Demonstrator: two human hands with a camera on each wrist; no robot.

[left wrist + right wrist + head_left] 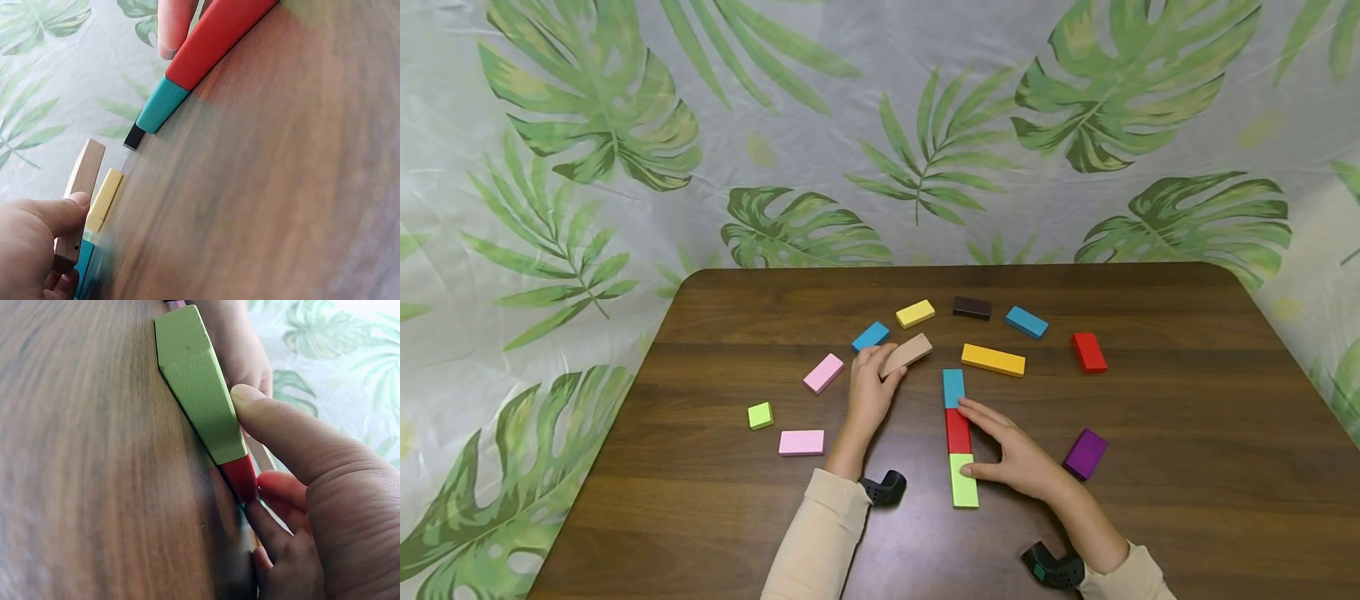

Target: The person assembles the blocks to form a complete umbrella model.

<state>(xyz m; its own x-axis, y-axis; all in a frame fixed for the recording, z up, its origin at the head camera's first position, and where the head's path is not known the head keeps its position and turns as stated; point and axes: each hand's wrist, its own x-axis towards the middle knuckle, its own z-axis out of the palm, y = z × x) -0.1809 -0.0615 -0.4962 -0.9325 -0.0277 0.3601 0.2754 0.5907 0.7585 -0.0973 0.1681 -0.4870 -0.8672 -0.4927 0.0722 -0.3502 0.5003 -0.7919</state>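
Observation:
My left hand (868, 385) pinches a plain wooden block (906, 355) between thumb and fingers, and in the left wrist view the block (80, 187) is tilted. A blue block (871, 335) lies just behind this hand. My right hand (1021, 454) rests on a straight row of three blocks laid end to end: blue (953, 388), red (957, 431) and light green (964, 483). Its thumb touches the green block (200, 406), and its fingers reach the row near the red-blue joint.
Around the row lie pink blocks (801, 442), a small green cube (760, 416), a yellow block (915, 314), a black block (972, 308), an orange-yellow block (992, 360), a red block (1089, 352) and a purple block (1085, 454). Leaf-print cloth (805, 225) hangs behind the table (1187, 400).

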